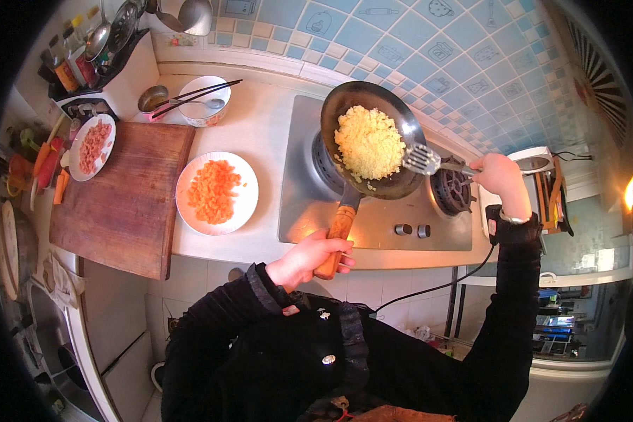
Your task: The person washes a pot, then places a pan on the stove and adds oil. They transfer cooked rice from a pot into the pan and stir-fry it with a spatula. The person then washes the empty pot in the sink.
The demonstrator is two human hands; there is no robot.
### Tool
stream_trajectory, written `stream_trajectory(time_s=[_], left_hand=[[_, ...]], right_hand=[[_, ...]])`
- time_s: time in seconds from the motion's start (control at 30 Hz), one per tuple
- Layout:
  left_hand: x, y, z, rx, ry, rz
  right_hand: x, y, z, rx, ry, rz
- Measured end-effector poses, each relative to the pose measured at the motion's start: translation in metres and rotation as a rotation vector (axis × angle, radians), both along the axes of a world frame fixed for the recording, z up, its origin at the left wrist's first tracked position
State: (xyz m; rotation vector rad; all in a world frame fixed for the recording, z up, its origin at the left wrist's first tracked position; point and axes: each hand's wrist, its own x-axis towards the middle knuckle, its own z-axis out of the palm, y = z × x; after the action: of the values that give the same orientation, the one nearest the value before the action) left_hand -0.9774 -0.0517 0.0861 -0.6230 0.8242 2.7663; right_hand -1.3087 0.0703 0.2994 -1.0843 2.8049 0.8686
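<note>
My left hand (312,258) grips the wooden handle (342,224) of a dark wok (419,124) over the left side of a steel gas stove (306,211). A mound of pale yellow crumbly food (369,142), perhaps egg or rice, lies in the wok. To the right, my right hand (498,174) holds a slotted metal spatula (422,159) by its handle. The spatula's head sits inside the wok's right rim, at the edge of the food. Whether the wok touches the left burner cannot be made out.
A plate of diced carrot (211,192) stands left of the stove. Beyond it lie a wooden cutting board (121,200), a plate of diced pink meat (94,145) and a bowl (205,89) with chopsticks across it. The right burner grate (452,187) is near the spatula. A cable (432,293) hangs below the counter.
</note>
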Motion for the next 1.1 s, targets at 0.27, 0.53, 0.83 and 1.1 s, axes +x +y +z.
stream_trajectory(time_s=[0.27, 0.53, 0.83, 1.1], left_hand=[[0.021, -0.006, 0.004, -0.286, 0.108, -0.118], [0.036, -0.004, 0.002, -0.296, 0.157, -0.208], [0.048, -0.001, 0.006, -0.302, 0.115, -0.172], [0.052, 0.0, 0.017, -0.369, 0.074, -0.121]], right_hand=[[0.041, -0.034, -0.056, -0.157, 0.022, 0.309], [0.013, -0.006, 0.003, -0.061, -0.236, 0.006], [0.071, -0.016, -0.135, -0.688, -0.142, 0.349], [0.08, 0.026, -0.095, -0.708, -0.124, 0.034]])
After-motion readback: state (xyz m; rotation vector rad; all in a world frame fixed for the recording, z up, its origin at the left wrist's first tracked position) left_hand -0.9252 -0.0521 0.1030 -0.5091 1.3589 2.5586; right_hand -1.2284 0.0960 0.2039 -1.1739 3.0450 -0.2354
